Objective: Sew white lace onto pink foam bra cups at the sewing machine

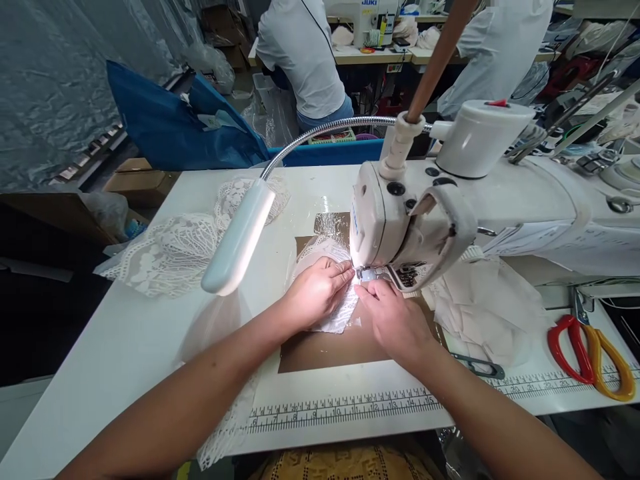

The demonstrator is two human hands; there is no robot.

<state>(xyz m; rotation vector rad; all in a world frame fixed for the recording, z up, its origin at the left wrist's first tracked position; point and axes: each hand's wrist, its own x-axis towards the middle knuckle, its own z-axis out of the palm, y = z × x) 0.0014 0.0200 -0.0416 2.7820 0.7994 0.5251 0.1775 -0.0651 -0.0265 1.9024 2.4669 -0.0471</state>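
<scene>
A white lace fabric piece (323, 249) lies under the needle end of a white sewing machine (373, 217). My left hand (320, 291) rests on the lace, its bent fingers gripping it just left of the presser foot (373, 273). Close in front of the foot, my right hand (393, 313) has thumb and index finger pinched at the fabric's right edge. Its other fingers are curled under. The needle's tip is hidden by the machine head and my fingers. Brown sheet (325, 353) covers the tabletop beneath the work.
A lamp (240, 237) hangs over the left side, near more lace (167, 253). Pale fabric pieces (487, 310) lie right of the machine, beside a thread snipper (477, 367) and red-and-yellow-handled scissors (593, 357). A ruler strip (350, 410) runs along the front edge. Two people sit beyond.
</scene>
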